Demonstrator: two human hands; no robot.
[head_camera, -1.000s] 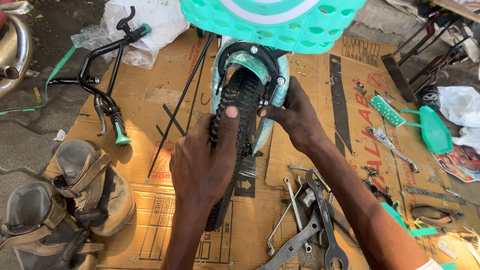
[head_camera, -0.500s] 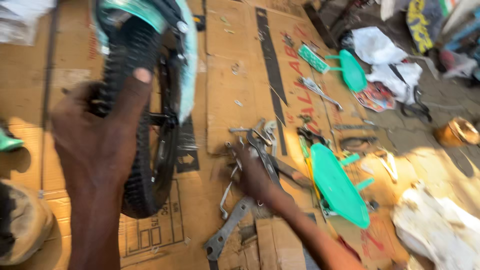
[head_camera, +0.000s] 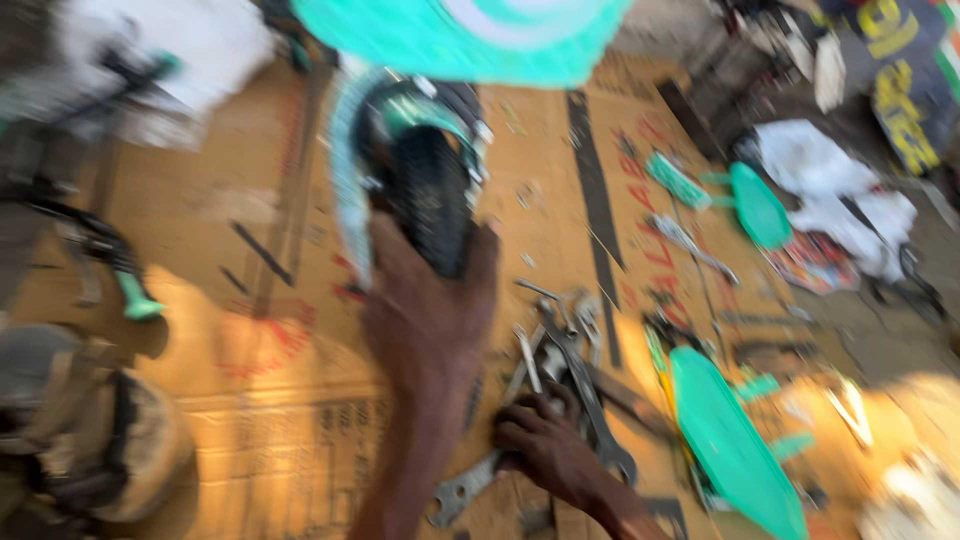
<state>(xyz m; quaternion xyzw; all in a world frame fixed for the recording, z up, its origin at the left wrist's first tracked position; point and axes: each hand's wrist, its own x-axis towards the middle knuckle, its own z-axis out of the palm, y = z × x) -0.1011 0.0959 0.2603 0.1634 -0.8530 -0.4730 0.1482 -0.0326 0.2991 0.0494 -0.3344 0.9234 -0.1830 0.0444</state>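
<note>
left hand (head_camera: 425, 320) clamped on black tyre (head_camera: 430, 205) of small wheel | right hand (head_camera: 545, 450) closed over spanners (head_camera: 585, 385) on cardboard (head_camera: 250, 300) | hands apart

Left hand (head_camera: 425, 315) grips the tyre (head_camera: 432, 205); right hand (head_camera: 545, 450) touches spanners (head_camera: 580, 385).

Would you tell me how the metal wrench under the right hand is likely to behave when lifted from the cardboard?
The wrench looks like solid metal, so probably stiff and fairly heavy for its size. It lies tangled among other spanners, so it may drag or clink against them when the right hand lifts it. Its flat, smooth shank seems unlikely to roll but could be slippery.
</note>
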